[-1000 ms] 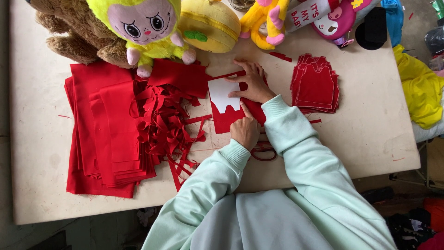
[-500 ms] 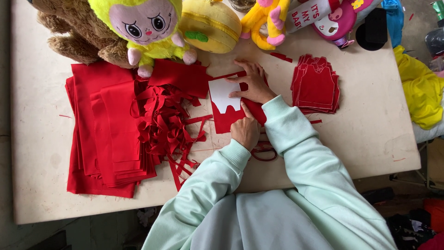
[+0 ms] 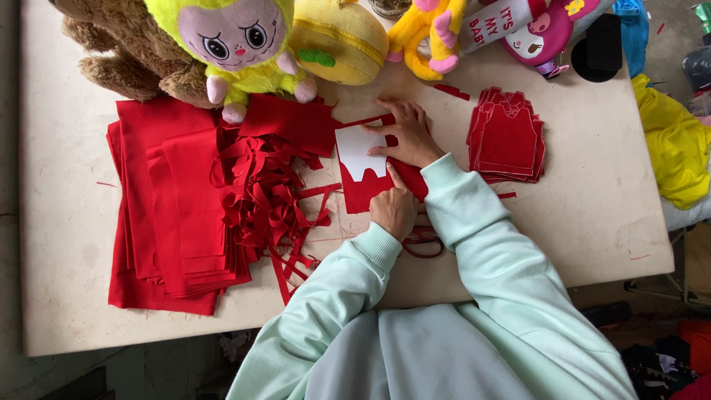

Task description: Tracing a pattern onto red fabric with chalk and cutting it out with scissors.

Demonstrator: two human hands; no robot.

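Red fabric lies mid-worktop between a folded red cloth stack and cut red pieces. Right hand presses a white paper template flat, fingers spread; left hand, fingers curled, rests at the fabric's lower edge.

A big pale table holds a pile of red cloth, tangled red strips, cut red pieces and soft toys.
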